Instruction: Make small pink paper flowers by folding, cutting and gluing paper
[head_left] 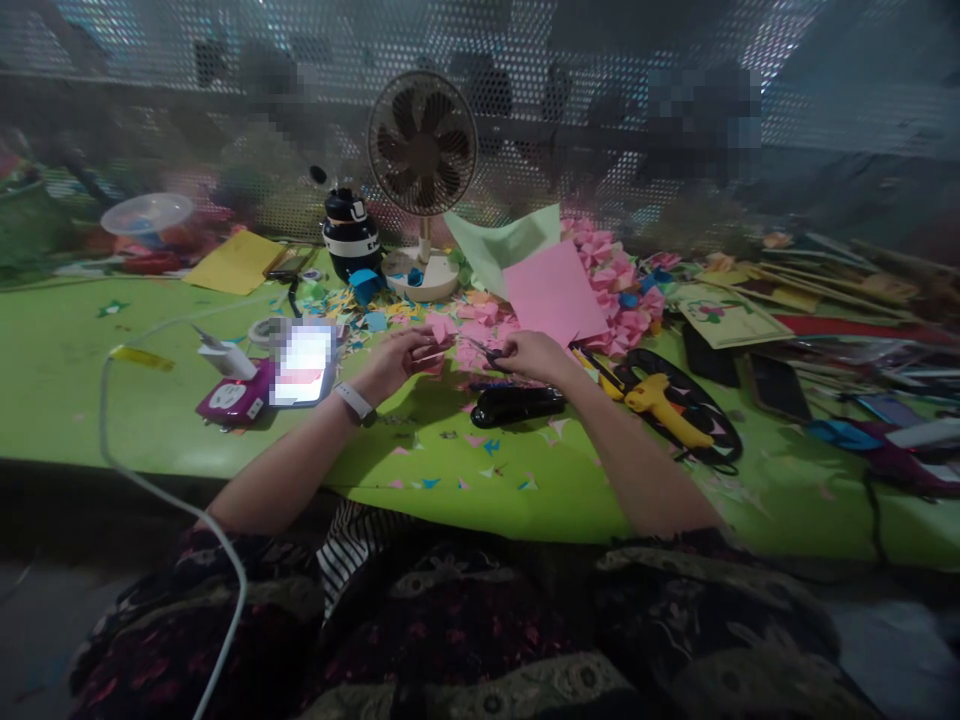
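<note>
My left hand (397,362) pinches a small piece of pink paper (441,328) over the green table. Across from it, my right hand (529,357) grips a pair of scissors (480,348), whose blades point left toward the paper. Just below my right hand lies a black stapler (517,406). Behind both hands is a heap of pink paper pieces (600,270), with a pink sheet (555,292) and a pale green sheet (510,245) lying against it. Small paper scraps (491,446) are scattered on the table in front of me.
A lit phone (304,365) and a purple power strip (238,395) are left of my arm. A white cable (112,430) runs down the left side. At the back stand a fan (422,145) and a black bottle (351,240). A yellow glue gun (671,410) lies right.
</note>
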